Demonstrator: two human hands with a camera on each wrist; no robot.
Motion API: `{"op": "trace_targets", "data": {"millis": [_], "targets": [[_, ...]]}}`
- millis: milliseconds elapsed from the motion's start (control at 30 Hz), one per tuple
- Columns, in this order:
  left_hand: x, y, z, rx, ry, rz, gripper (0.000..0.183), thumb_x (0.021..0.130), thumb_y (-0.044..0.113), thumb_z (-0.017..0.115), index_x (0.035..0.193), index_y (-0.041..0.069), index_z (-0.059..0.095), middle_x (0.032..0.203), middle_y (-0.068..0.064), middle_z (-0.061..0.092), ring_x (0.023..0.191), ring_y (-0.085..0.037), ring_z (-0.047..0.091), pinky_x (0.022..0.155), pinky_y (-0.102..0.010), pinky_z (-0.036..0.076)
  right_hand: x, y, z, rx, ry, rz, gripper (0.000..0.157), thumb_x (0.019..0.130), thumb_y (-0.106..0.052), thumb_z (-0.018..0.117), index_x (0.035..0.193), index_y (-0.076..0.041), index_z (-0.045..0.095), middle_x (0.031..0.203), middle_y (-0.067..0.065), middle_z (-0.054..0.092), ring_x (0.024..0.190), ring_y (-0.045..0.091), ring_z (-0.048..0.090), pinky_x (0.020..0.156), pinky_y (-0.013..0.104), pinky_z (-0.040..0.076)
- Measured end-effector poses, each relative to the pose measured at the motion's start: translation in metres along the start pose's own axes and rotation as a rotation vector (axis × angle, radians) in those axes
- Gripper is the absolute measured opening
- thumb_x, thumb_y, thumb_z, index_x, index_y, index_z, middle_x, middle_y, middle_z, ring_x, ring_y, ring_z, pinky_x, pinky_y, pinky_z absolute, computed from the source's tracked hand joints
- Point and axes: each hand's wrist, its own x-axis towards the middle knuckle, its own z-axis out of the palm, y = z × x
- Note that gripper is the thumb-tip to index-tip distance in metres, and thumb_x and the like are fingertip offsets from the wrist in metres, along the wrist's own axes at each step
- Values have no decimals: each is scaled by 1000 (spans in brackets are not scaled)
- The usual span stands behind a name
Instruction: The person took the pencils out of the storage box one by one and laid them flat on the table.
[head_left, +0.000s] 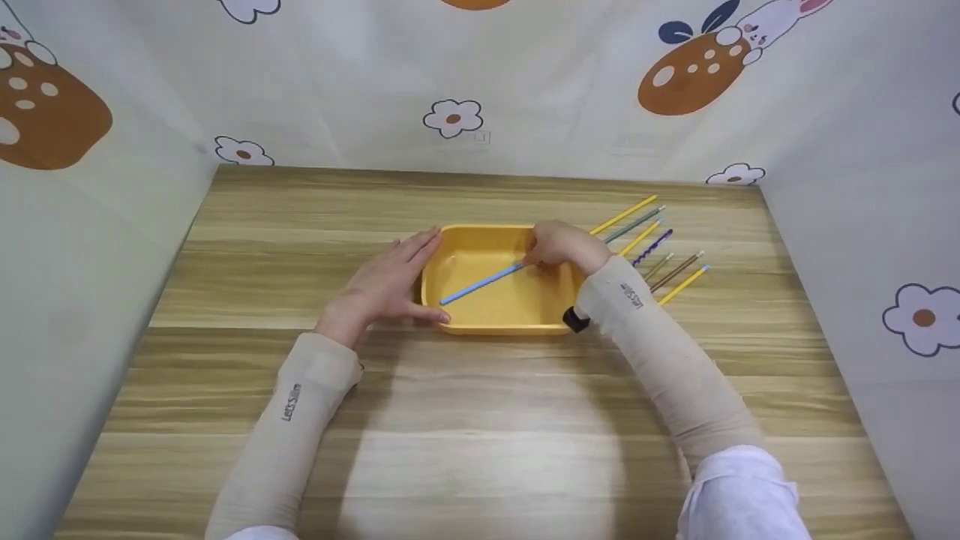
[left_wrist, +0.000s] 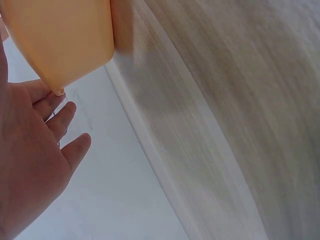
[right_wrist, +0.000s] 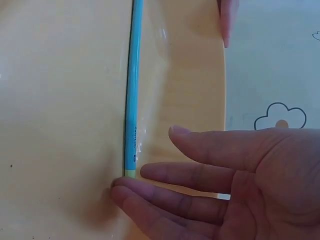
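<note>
A blue pencil (head_left: 480, 284) lies slantwise inside a yellow plastic tray (head_left: 495, 330). In the right wrist view the same pencil (right_wrist: 132, 90) shows small print and a pale band at its end. My right hand (head_left: 562, 244) reaches into the tray from the right; its thumb stands apart from the fingers, and the lower fingertips (right_wrist: 122, 192) are right at the pencil's banded end. Along the tray's left end lies my left hand (head_left: 386, 285), with outstretched fingers at the far corner and the thumb at the near rim. In the left wrist view its fingertips (left_wrist: 55, 97) touch the tray's rim.
Several pencils fan out on the wooden table (head_left: 487, 435) to the right of the tray, among them a yellow pencil (head_left: 684, 285) and a purple patterned one (head_left: 652, 247), partly hidden by my right arm. Cloth-covered walls (head_left: 360, 97) with flower prints stand around the table.
</note>
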Motion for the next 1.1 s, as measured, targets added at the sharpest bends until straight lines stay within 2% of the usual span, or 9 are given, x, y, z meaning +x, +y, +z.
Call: {"op": "trace_targets", "data": {"millis": [167,267,333,467,633,833,933,1100], "targets": [[0,0,-1,6,-11,-10,129,70,78,70,162,14,6,170,-2,5,157,-24,12,130,-46,12,2,-3,0,-86,-13,-32,12,89,-12,70,90,0,69,75,1,57,68,13,49,59,21,39],[1,0,-1,-2,-11,-9,129,70,79,69,162,13,7,170,-3,6,157,-24,12,130,-46,12,1,-4,0,-114,-43,-30,16,83,-5,75,98,0,73,81,2,58,73,15,51,61,22,41],[0,-1,-1,-3,-9,-8,129,70,80,68,162,13,7,170,-3,7,157,-24,13,130,-46,12,1,-4,-1,-82,-86,-8,20,81,-2,77,100,-1,72,83,2,59,75,15,53,62,22,44],[0,-1,-1,1,5,10,130,69,80,68,161,10,10,170,-5,9,156,-25,15,130,-46,13,3,2,-1,-59,-168,26,20,79,1,78,97,-1,68,77,0,58,67,13,54,56,20,46],[0,-1,0,10,29,33,128,70,76,72,160,7,13,169,-7,11,156,-26,16,130,-47,15,7,10,0,-78,-210,-32,14,80,3,76,92,1,71,68,-3,59,58,9,52,50,17,44],[0,0,0,15,18,16,128,70,78,70,161,9,12,170,-5,9,156,-26,15,130,-46,14,8,11,0,-116,-232,-68,7,81,-3,78,85,-1,74,64,-4,60,57,8,51,49,17,42],[0,0,0,22,8,14,128,70,79,68,161,10,10,170,-5,8,157,-25,14,130,-46,13,8,11,0,-143,-259,-51,3,84,-5,75,82,-4,73,66,-4,60,59,9,51,51,17,42],[0,-1,1,20,6,13,128,70,80,67,161,11,9,170,-4,7,157,-24,13,130,-45,13,7,11,-2,-170,-291,-28,5,83,-6,71,78,-8,70,66,-3,57,60,9,49,51,18,39]]}}
